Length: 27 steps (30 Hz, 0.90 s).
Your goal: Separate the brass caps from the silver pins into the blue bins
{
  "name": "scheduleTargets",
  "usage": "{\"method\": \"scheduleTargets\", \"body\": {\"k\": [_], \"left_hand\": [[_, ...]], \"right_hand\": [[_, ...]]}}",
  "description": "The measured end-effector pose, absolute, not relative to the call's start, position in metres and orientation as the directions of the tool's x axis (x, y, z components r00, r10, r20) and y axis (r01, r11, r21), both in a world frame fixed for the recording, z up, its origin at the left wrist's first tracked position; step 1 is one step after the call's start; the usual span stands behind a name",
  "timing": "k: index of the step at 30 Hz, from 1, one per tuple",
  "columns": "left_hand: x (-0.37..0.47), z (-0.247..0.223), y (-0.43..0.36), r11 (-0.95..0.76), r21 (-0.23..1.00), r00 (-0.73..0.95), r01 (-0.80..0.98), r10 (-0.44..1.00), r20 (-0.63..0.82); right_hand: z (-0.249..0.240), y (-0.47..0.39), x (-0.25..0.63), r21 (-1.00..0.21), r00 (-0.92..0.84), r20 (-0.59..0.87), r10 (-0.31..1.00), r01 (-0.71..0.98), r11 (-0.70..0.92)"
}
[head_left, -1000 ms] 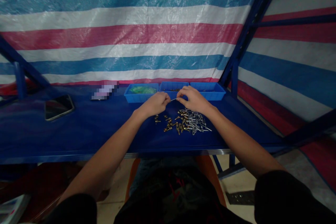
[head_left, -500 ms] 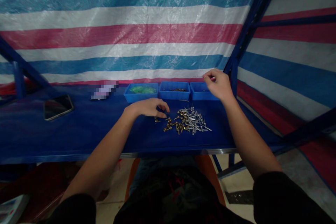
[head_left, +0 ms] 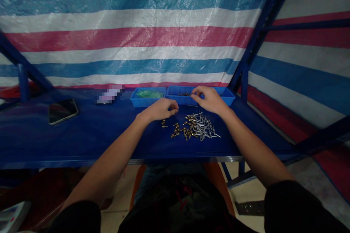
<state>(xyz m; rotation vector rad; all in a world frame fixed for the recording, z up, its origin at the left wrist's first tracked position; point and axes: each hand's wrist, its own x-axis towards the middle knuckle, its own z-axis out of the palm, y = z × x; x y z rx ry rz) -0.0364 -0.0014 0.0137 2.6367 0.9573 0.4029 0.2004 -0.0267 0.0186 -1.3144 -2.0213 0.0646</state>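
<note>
My left hand [head_left: 163,109] is just above the blue table, in front of the bins, with thumb and fingers curled together. Whatever it may hold is too small to make out. My right hand [head_left: 208,99] hovers at the middle blue bin [head_left: 182,101], fingertips drawn together over its right part; I cannot make out anything between them. Small dark brass-coloured pieces lie inside that bin. Below the hands, a heap of thin silver pins [head_left: 203,126] spreads on the table, with short brass-coloured pieces [head_left: 186,132] along its left side. A few more brass pieces [head_left: 164,124] lie beneath my left hand.
The left blue bin [head_left: 133,101] holds a green plastic bag [head_left: 149,94]. A right blue bin [head_left: 228,99] is partly behind my right hand. A phone [head_left: 63,111] and a blurred-out item [head_left: 110,94] lie to the left. Blue frame posts [head_left: 244,80] and striped sheeting [head_left: 131,38] enclose the table.
My right hand has come left and down from above the right bin to the middle bin; the thin silver pin at its fingertips no longer shows. My left hand rose slightly and its fingers closed.
</note>
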Motion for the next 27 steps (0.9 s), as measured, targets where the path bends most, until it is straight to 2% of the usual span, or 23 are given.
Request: {"method": "scheduleTargets", "body": {"k": [4, 8, 13, 20, 24, 27], "left_hand": [[-0.036, 0.016, 0.001, -0.691, 0.53, 0.718, 0.492, 0.666, 0.202], [-0.035, 0.013, 0.007, -0.648, 0.64, 0.7, 0.413, 0.675, 0.232], [-0.03, 0.006, 0.008, -0.615, 0.66, 0.672, 0.432, 0.708, 0.22], [-0.023, 0.0, 0.004, -0.603, 0.729, 0.655, 0.324, 0.699, 0.288], [-0.02, 0.004, 0.002, -0.632, 0.705, 0.645, 0.322, 0.692, 0.325], [-0.031, 0.014, 0.003, -0.649, 0.65, 0.675, 0.395, 0.685, 0.274]], "right_hand": [[0.009, -0.035, 0.172, -0.331, -0.446, 0.495, 0.746, 0.697, 0.636], [0.002, -0.036, 0.166, -0.303, -0.469, 0.524, 0.711, 0.677, 0.67], [0.003, -0.036, 0.166, -0.286, -0.448, 0.599, 0.664, 0.654, 0.7], [0.008, -0.04, 0.164, -0.285, -0.459, 0.581, 0.672, 0.659, 0.696], [0.008, -0.043, 0.162, -0.258, -0.451, 0.607, 0.654, 0.667, 0.699], [0.009, -0.044, 0.162, -0.254, -0.373, 0.692, 0.618, 0.676, 0.692]]}}
